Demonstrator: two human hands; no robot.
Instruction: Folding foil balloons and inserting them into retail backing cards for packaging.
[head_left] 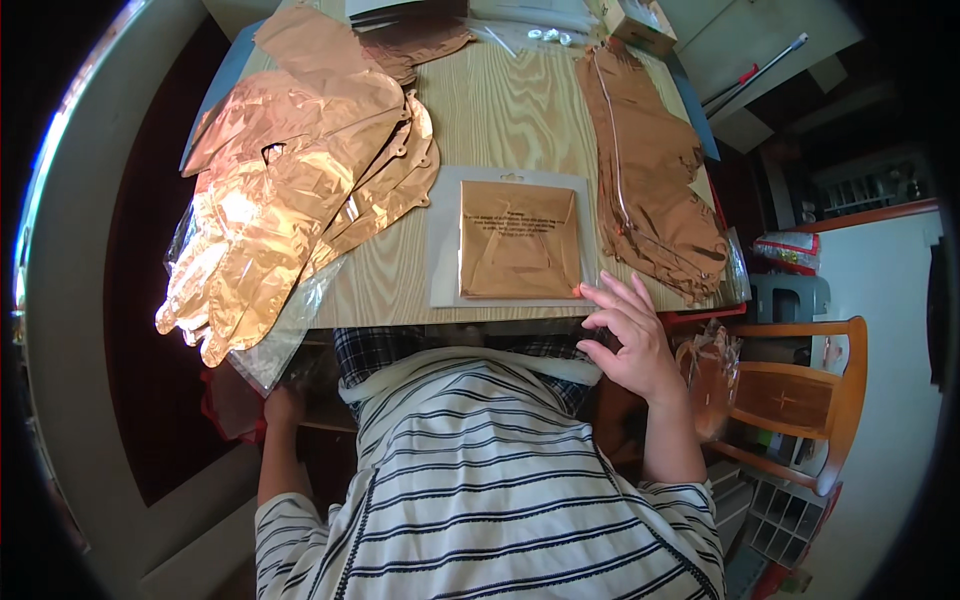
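A flat square packet of folded copper-coloured foil lies in front of me, with dark print on its clear cover. Under it is a pale backing sheet with a hang hole at the top. My right hand is open beside the packet's near right corner, its fingers apart and the fingertips close to that corner. Below the table's near left edge is my left hand, next to the hanging corner of a clear plastic bag. Its fingers are hidden in shadow, so any hold on the bag is unclear.
Shiny copper foil balloons lie flat in a pile at left, overhanging the near edge. More folded foil with a thin pale strip lies at right. Small silvery pieces and an open box sit at the back. A wooden chair stands right.
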